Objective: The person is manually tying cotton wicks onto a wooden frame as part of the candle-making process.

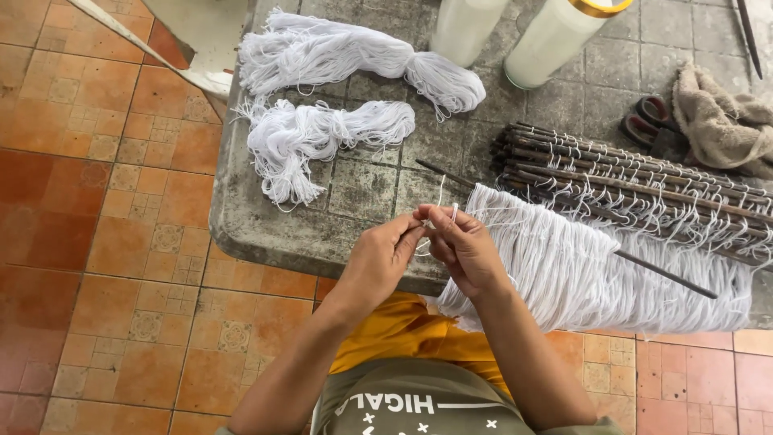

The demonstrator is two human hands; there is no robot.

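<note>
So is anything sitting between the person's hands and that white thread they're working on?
Nothing visible does. The left hand and right hand both pinch the white thread directly at the fingertips. The thin dark rod with its fringe of white threads lies beside the right hand, not between.

Person's own body only: both forearms bare, no sleeves reaching the wrists, no watch, rings or gloves visible on left hand (385, 256) or right hand (465, 250). Olive-green short-sleeved cotton T-shirt (419, 395) with white printed lettering and small white cross marks on the chest. Mustard-yellow cloth garment (403, 330) over the lap below it.
</note>
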